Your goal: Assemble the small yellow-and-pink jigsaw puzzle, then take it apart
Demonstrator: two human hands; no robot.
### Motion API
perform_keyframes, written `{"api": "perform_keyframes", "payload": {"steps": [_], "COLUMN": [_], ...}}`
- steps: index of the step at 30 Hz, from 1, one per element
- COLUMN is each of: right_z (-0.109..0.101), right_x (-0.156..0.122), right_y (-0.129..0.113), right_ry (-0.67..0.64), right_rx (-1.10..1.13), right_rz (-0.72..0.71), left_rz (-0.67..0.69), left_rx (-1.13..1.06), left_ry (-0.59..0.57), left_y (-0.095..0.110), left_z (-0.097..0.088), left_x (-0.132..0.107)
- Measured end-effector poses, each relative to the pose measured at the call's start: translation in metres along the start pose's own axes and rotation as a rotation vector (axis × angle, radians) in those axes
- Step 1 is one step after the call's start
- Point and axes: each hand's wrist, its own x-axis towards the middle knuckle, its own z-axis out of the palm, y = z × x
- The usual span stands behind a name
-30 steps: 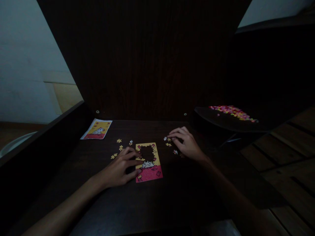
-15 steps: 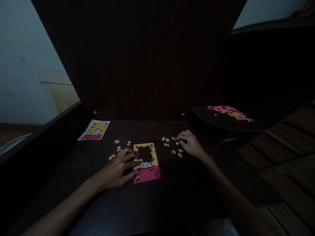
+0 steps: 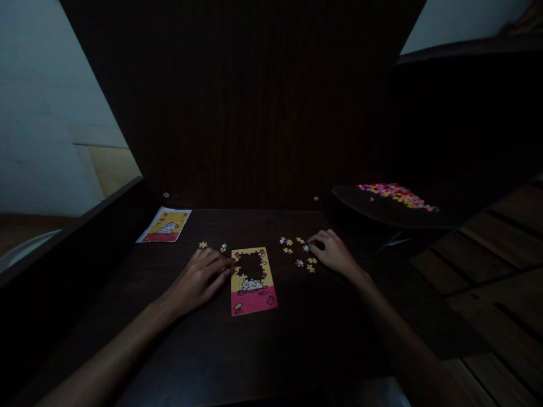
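A small yellow and pink jigsaw puzzle (image 3: 253,289) lies on a dark wooden table (image 3: 271,350), with a hole in its upper middle. My left hand (image 3: 199,280) rests at the puzzle's left edge, fingers stretched flat, fingertips touching the upper left border. My right hand (image 3: 335,251) lies to the right, fingers curled over loose yellow pieces (image 3: 299,251); whether it grips one is hidden. More loose pieces (image 3: 212,246) lie above my left hand.
A reference picture card (image 3: 164,225) lies at the table's back left. A dark tall panel stands behind the table. At the right, a dark round tray (image 3: 382,212) carries a heap of colourful small pieces (image 3: 396,195). Wooden slats lie at the far right.
My left hand slid up and left off the puzzle's face to its left edge. My right hand moved right, from the pieces near the puzzle to those further out.
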Motion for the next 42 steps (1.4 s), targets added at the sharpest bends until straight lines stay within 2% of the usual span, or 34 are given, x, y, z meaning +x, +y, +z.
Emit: {"api": "perform_keyframes", "payload": {"steps": [7,17,22,26,35,42], "right_z": [0.003,0.006,0.006,0.009,0.020,0.019], "right_x": [-0.001,-0.002,-0.002,-0.002,-0.006,-0.006], "right_y": [0.000,-0.001,-0.004,-0.009,-0.023,-0.022], "right_ry": [-0.011,-0.014,0.035,0.080,0.062,0.097], "right_rx": [-0.066,-0.106,-0.066,-0.003,0.082,0.046], "right_rz": [0.000,0.012,0.009,-0.058,-0.214,-0.185], "left_rz": [-0.112,-0.214,-0.210,-0.217,-0.211,-0.253], "left_rx": [0.107,0.167,0.191,0.192,0.206,0.220], "left_ry": [0.176,0.272,0.290,0.261,0.276,0.351], "left_y": [-0.026,-0.056,-0.059,-0.059,-0.062,-0.062], "left_z": [-0.017,-0.026,-0.029,-0.029,-0.029,-0.034], "left_x": [-0.005,-0.011,-0.011,-0.012,-0.013,-0.014]}}
